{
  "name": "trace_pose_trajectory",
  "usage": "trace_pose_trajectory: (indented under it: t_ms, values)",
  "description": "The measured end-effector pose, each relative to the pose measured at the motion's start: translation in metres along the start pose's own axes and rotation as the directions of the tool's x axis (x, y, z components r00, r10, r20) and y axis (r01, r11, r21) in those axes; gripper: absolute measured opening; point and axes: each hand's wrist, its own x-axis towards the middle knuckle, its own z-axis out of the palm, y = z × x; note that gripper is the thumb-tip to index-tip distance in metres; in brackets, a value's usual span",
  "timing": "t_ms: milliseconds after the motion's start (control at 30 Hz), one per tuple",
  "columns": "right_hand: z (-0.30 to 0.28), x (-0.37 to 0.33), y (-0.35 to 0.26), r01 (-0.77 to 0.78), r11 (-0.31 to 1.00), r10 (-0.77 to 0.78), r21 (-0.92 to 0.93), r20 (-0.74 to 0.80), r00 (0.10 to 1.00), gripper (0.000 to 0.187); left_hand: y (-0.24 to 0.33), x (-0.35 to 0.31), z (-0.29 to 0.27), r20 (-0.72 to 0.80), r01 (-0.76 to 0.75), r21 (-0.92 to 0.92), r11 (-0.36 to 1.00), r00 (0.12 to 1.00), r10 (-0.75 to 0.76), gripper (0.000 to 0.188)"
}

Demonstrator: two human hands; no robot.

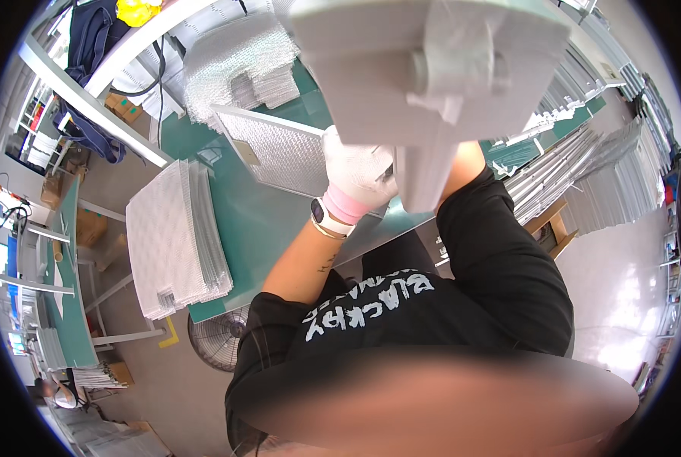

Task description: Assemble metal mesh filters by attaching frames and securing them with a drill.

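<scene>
My left hand [359, 167], in a white glove with a pink cuff, grips the near upper corner of a framed mesh panel [287, 152]. The panel leans on the green table [241, 228], silvery mesh inside a thin pale frame, with a small beige patch at its left side. A large pale grey fixture [432, 84] with tape on it looms close in front. It hides my right hand; only the right forearm [466, 164] shows behind it. Left of the panel lies a stack of silvery mesh sheets [177, 236], reaching over the table's edge.
Another mesh stack [238, 65] sits at the back of the table. White metal bars [89, 99] cross the far left, with a dark bag [89, 38] hanging there. Many thin panels [615, 175] are piled at the right. A floor fan [222, 339] stands below the table's near left corner.
</scene>
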Motion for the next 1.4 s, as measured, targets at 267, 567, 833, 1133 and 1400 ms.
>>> trace_pose_trajectory:
  t_ms: [267,567,833,1133,1400]
  values:
    - [-0.008,-0.012,0.004,0.021,0.999,-0.022,-0.026,-0.041,0.999,0.026,-0.014,-0.033,0.037,0.14,-0.122,0.289,0.949,0.987,0.084,0.026]
    - [-0.003,0.008,-0.003,0.087,0.996,-0.085,0.024,-0.075,0.994,0.021,-0.01,-0.012,0.012,-0.19,-0.088,0.072,0.994,0.977,0.1,0.025]
    - [0.017,0.045,-0.062,0.17,0.981,-0.166,-0.098,0.053,0.985,0.013,0.014,-0.044,-0.067,0.303,0.056,0.006,0.998,0.951,-0.055,0.034]
    - [0.033,0.002,-0.029,0.017,0.985,-0.004,-0.173,0.074,0.997,0.016,0.053,-0.272,-0.137,0.907,0.121,0.049,0.991,0.41,-0.095,0.01]
    - [0.028,-0.002,-0.024,-0.041,0.989,0.034,-0.142,-0.055,0.998,0.017,-0.018,-0.172,-0.101,0.182,0.305,0.564,0.767,0.86,-0.476,0.053]
